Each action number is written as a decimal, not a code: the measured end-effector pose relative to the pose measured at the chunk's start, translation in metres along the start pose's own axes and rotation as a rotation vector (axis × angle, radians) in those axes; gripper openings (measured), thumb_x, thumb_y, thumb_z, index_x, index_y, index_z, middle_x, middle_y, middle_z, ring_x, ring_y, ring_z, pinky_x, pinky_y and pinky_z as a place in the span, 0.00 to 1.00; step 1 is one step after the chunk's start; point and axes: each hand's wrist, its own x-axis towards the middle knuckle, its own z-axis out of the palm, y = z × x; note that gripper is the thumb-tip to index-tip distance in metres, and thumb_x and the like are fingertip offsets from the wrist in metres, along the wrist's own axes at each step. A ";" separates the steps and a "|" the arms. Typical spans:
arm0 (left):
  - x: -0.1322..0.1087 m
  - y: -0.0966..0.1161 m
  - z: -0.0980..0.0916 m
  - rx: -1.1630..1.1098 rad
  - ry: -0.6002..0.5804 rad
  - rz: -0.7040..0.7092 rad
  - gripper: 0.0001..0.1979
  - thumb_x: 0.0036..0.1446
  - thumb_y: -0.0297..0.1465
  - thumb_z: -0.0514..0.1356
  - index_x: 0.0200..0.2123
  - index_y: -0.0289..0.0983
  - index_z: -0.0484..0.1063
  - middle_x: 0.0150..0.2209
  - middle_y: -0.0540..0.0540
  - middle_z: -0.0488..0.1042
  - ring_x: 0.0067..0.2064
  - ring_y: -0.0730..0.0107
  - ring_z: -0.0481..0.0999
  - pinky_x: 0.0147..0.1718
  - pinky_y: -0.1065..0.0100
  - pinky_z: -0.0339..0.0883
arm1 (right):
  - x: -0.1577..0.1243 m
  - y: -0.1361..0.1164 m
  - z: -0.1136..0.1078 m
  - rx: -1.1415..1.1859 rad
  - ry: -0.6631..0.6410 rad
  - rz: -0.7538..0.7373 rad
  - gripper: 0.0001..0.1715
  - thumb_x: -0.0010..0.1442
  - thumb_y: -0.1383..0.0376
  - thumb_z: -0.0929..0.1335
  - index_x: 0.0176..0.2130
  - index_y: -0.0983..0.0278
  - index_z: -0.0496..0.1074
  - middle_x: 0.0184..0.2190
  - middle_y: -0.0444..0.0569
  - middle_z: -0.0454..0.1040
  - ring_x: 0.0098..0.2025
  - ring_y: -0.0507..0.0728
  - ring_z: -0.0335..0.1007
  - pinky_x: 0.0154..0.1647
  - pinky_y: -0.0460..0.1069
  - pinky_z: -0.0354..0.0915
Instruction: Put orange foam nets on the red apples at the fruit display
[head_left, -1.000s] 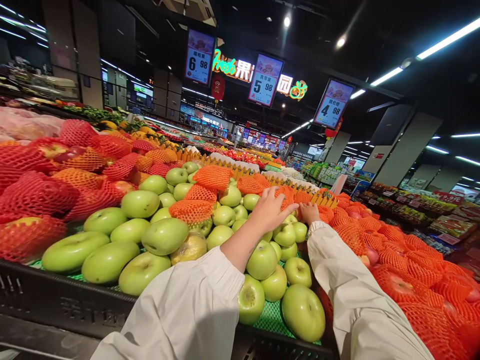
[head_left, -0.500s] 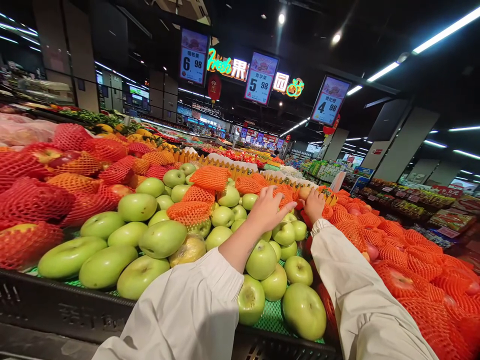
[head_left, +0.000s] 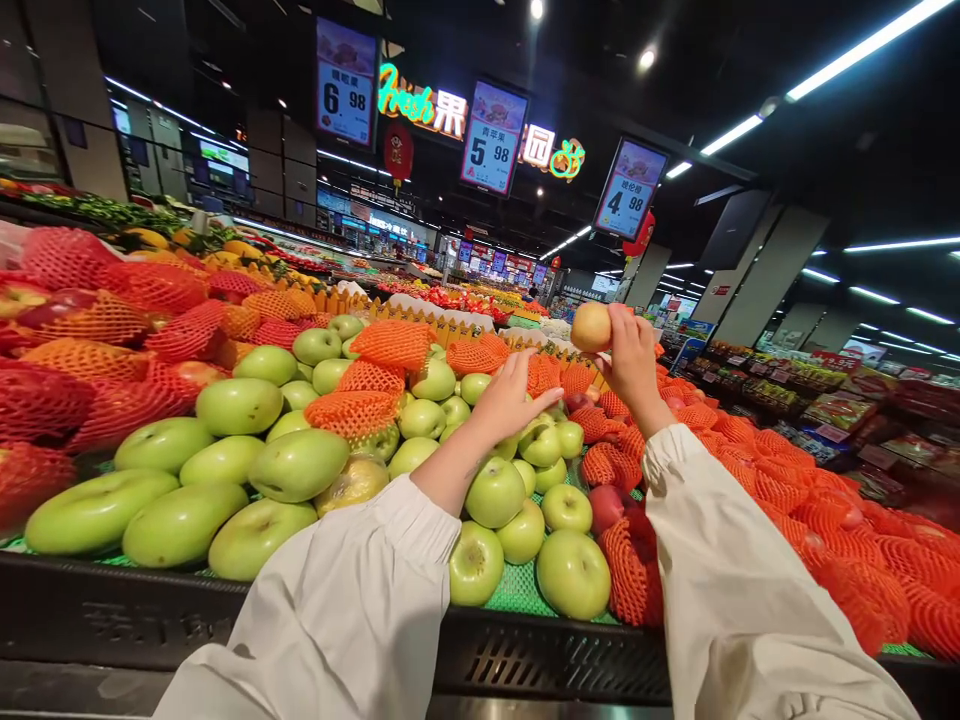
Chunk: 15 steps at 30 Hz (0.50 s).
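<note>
My right hand [head_left: 634, 362] grips a round yellowish-tan fruit [head_left: 592, 328], held up above the back part of the display; I cannot tell its exact kind. My left hand [head_left: 513, 398] hovers over the green apples [head_left: 496, 492], palm down, with its thumb stretched out to the right and nothing seen in it. Just beyond its fingertips are fruits in orange foam nets [head_left: 478, 354]. What lies directly under the left palm is hidden.
Red foam-netted fruits [head_left: 82, 390] are heaped at left, orange-netted ones [head_left: 795, 500] at right. A black crate wall [head_left: 555, 655] runs along the front, and a low yellow picket fence [head_left: 420, 318] along the back. Price signs [head_left: 491, 137] hang overhead.
My right hand has lifted the yellowish-tan fruit up from the back of the pile. My left hand stays over the apples. The view has shifted slightly right.
</note>
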 end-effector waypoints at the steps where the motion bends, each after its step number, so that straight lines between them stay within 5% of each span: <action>1: 0.001 -0.001 0.001 -0.099 -0.002 -0.002 0.42 0.61 0.47 0.62 0.70 0.35 0.49 0.69 0.30 0.59 0.67 0.48 0.65 0.67 0.49 0.58 | -0.008 -0.009 -0.004 0.011 -0.027 -0.066 0.42 0.66 0.57 0.69 0.71 0.70 0.57 0.68 0.61 0.62 0.64 0.70 0.56 0.70 0.62 0.54; 5: 0.002 -0.002 0.003 -0.310 0.008 0.020 0.55 0.50 0.46 0.72 0.72 0.40 0.44 0.66 0.31 0.64 0.61 0.47 0.73 0.62 0.48 0.65 | -0.047 -0.050 -0.010 0.070 -0.112 -0.227 0.35 0.70 0.56 0.64 0.70 0.66 0.59 0.68 0.60 0.64 0.63 0.69 0.60 0.67 0.64 0.58; 10: 0.001 0.001 -0.001 -0.239 -0.066 -0.069 0.41 0.42 0.45 0.75 0.58 0.39 0.68 0.54 0.40 0.77 0.54 0.50 0.77 0.56 0.53 0.69 | -0.073 -0.074 -0.006 0.191 -0.104 -0.218 0.39 0.68 0.61 0.66 0.73 0.61 0.54 0.67 0.57 0.65 0.62 0.68 0.61 0.64 0.63 0.62; 15: 0.004 0.001 0.002 -0.300 -0.024 -0.258 0.32 0.40 0.45 0.76 0.46 0.36 0.74 0.46 0.41 0.80 0.48 0.54 0.78 0.49 0.59 0.71 | -0.075 -0.067 0.003 0.417 -0.045 -0.096 0.45 0.63 0.61 0.70 0.73 0.60 0.53 0.65 0.59 0.65 0.64 0.68 0.61 0.65 0.65 0.62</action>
